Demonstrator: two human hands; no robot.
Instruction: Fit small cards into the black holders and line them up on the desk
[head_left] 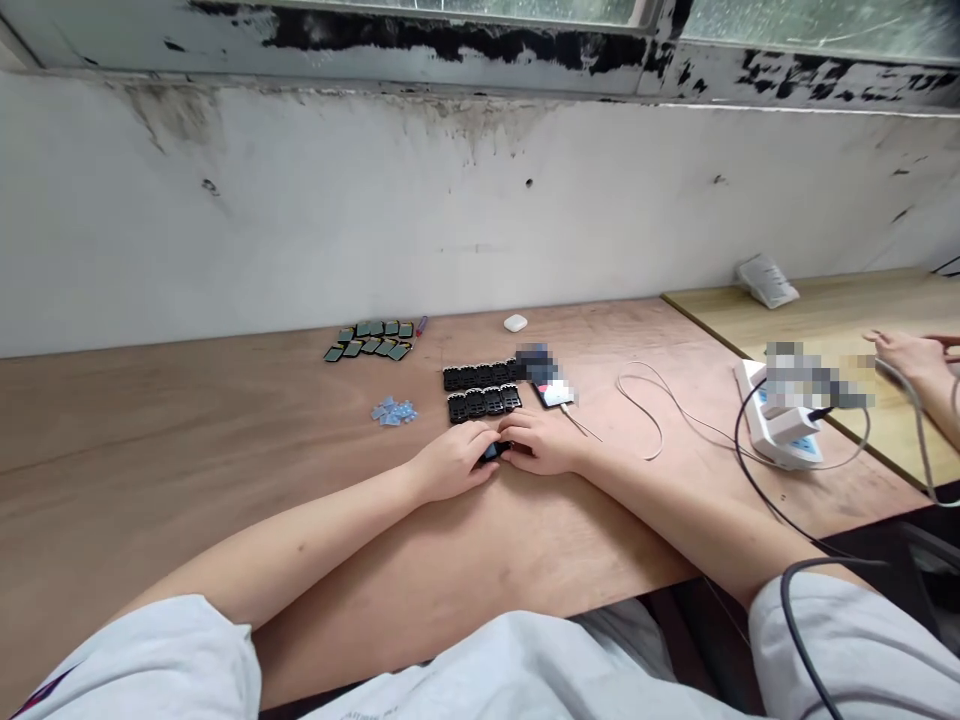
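Note:
Both my hands meet over the wooden table. My left hand [455,462] is closed on the left side of a small black casing with a bluish face [492,451]. From the right, my right hand [541,443] grips the same piece, and the fingers of both cover most of it. Just beyond them lie two rows of black plastic casings [484,402]. A little pile of light blue translucent pieces [393,411] sits to the left. Farther back left, several small flat modules with grey-green screens [371,347] are laid out in two rows.
A phone [553,388] with a white cable lies right of the casings. Behind are a white case [515,323] and a red-and-purple tool [421,326]. A power strip [780,425] with cords stands right, near another person's hand [911,355]. The wall [337,220] bounds the back.

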